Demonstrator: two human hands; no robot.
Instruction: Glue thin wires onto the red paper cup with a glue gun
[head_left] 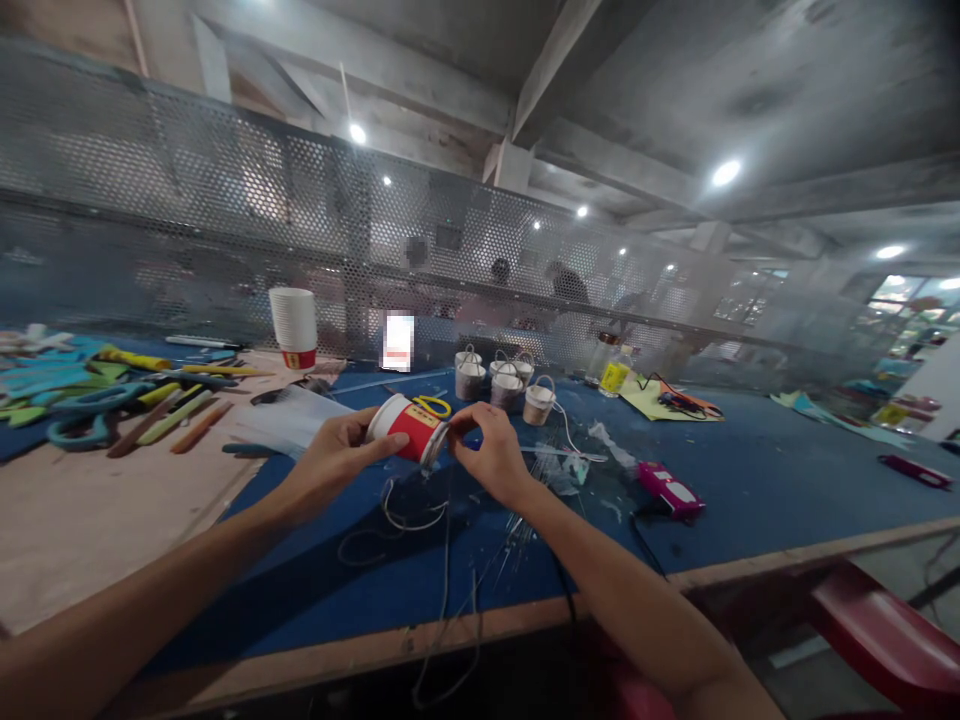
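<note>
My left hand (pixel 337 450) is closed around a red and white paper cup (pixel 420 434), which lies tilted on its side above the table. At the cup's right end, the fingers of my right hand (pixel 491 450) are pinched on a thin pale cord. The cord (pixel 447 560) hangs from that end past the table's front edge; its part between the fingertips is mostly hidden. Greyish strands seem to run round the cup's end. Yellow-handled scissors (pixel 433 405) show just behind the cup. A loose loop of cord (pixel 412 522) lies below it.
Several small cups with wire handles (pixel 506 388) stand behind my hands. At the left are stacked paper cups (pixel 294 325) and several tools (pixel 161 420). A lit phone (pixel 398 342) leans at the back. To the right lie a magenta device (pixel 670 492) and a yellow-labelled bottle (pixel 616 373).
</note>
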